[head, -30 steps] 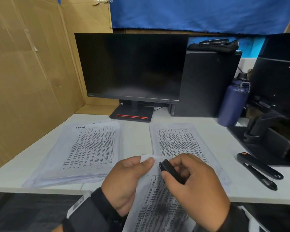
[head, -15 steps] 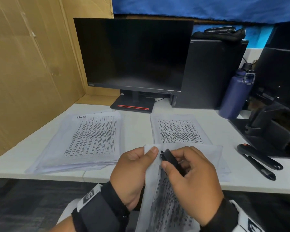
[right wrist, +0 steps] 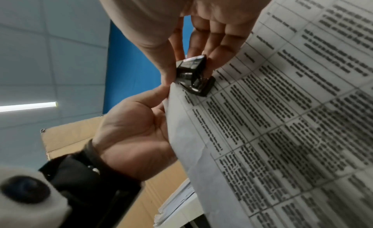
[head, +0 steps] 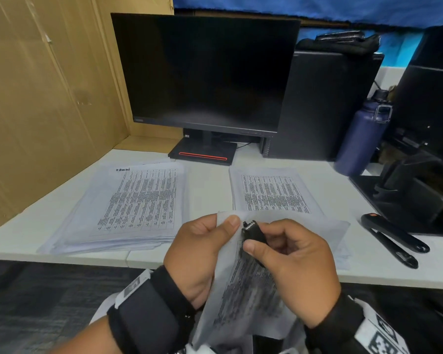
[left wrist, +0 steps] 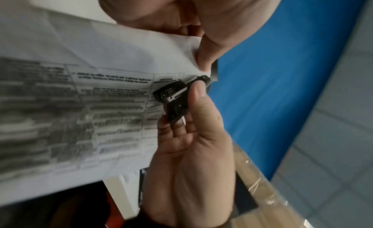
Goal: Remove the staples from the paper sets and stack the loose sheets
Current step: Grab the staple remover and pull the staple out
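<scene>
Head view: the left hand [head: 202,254] pinches the top corner of a stapled paper set [head: 243,297], thumb on the front. The right hand [head: 289,272], just beside it, is clamped on a black staple remover [head: 252,232] whose tip sits at that corner. Two paper stacks [head: 138,203] lie on the desk [head: 207,185] beyond both hands.

Left wrist view: the remover's metal tip [left wrist: 173,94] touches the sheet below the pinching thumb.

Right wrist view: the tip [right wrist: 193,75] bites the corner.

Judged step: prying the staple. Next calls for a steady lever without tearing.

Print on held paper set [head: 243,290] blurred, staple hidden under staple remover [head: 251,232], lower edge cut off
</scene>
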`<state>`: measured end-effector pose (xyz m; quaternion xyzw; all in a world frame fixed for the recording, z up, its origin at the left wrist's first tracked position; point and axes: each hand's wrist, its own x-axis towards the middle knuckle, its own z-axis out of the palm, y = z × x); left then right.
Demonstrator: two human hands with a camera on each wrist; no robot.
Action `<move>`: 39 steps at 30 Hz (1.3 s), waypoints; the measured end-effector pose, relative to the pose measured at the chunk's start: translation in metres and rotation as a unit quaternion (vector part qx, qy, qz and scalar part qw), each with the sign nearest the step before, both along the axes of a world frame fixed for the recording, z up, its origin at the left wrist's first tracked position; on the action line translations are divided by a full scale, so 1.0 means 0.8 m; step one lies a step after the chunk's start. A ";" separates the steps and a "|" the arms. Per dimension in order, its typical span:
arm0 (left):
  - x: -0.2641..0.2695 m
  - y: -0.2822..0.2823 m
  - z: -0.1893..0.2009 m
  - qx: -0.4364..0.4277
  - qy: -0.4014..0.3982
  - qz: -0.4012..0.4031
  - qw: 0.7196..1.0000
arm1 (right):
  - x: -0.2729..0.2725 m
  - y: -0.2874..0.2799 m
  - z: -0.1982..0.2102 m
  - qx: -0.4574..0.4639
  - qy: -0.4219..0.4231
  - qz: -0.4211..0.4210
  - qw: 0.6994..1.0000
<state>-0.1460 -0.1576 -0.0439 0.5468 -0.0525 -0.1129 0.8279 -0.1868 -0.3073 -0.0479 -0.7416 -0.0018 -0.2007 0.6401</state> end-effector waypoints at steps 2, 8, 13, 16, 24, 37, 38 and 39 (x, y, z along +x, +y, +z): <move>0.001 0.002 0.003 -0.033 0.017 -0.011 0.999 | 0.000 -0.002 0.009 0.011 0.004 0.012 1.000; -0.001 0.005 0.005 0.030 -0.056 0.034 0.997 | -0.007 -0.003 0.025 -0.078 -0.048 -0.007 0.996; -0.005 0.003 0.012 0.007 -0.063 0.025 0.998 | -0.008 -0.005 0.043 0.062 0.005 0.069 0.996; -0.008 0.001 0.011 -0.007 -0.040 0.015 0.999 | -0.013 -0.001 0.034 -0.087 -0.061 -0.017 0.994; -0.007 0.001 0.011 -0.029 -0.012 -0.005 0.999 | -0.007 -0.003 0.029 0.007 -0.006 0.020 1.000; -0.002 0.002 0.005 0.002 -0.008 0.002 1.000 | -0.002 -0.006 0.029 0.020 0.036 0.028 0.999; 0.000 0.003 0.005 -0.002 -0.006 0.000 1.000 | -0.001 -0.007 0.029 0.022 0.042 0.033 0.998; 0.000 0.004 0.005 -0.010 -0.001 -0.004 1.000 | 0.000 -0.007 0.028 0.017 0.048 0.032 0.998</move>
